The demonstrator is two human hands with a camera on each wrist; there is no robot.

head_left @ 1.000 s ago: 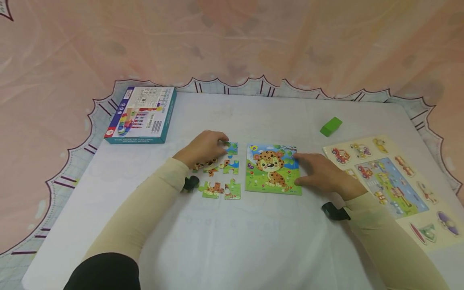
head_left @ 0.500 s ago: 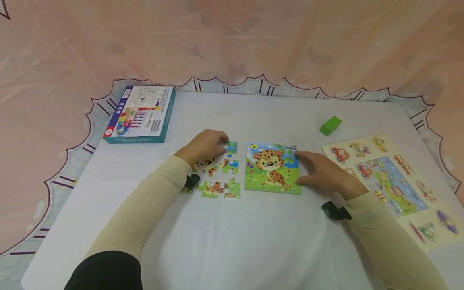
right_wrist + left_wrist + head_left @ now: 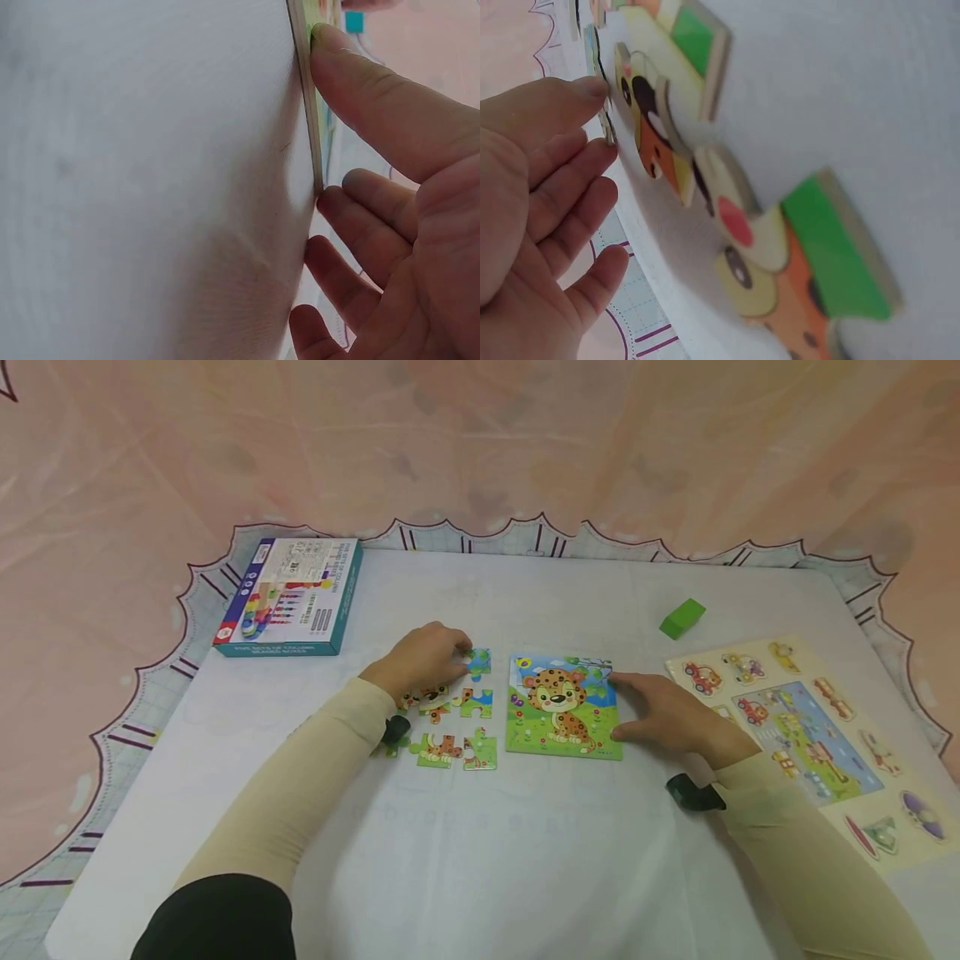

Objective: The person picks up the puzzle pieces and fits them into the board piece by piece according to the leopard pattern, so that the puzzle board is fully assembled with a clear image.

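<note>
My left hand (image 3: 422,660) reaches over several leopard jigsaw pieces. In the left wrist view, its thumb and a finger pinch a thin jigsaw piece (image 3: 594,54), seen edge-on. A blue-green piece (image 3: 480,664) lies just right of the fingertips. Other pieces, such as a cornered piece (image 3: 480,750) and one with paws (image 3: 437,750), lie below the hand, partly hidden by it. My right hand (image 3: 667,714) touches the right edge of the leopard picture board (image 3: 562,710). In the right wrist view, its thumb rests on the board's face (image 3: 321,112) and a fingertip meets the corner.
A paint-set box (image 3: 292,597) lies at the back left of the white table (image 3: 495,877). At the back right is a green block (image 3: 682,618). A large picture puzzle board (image 3: 810,743) lies partly under the right forearm. Patterned cloth hangs behind.
</note>
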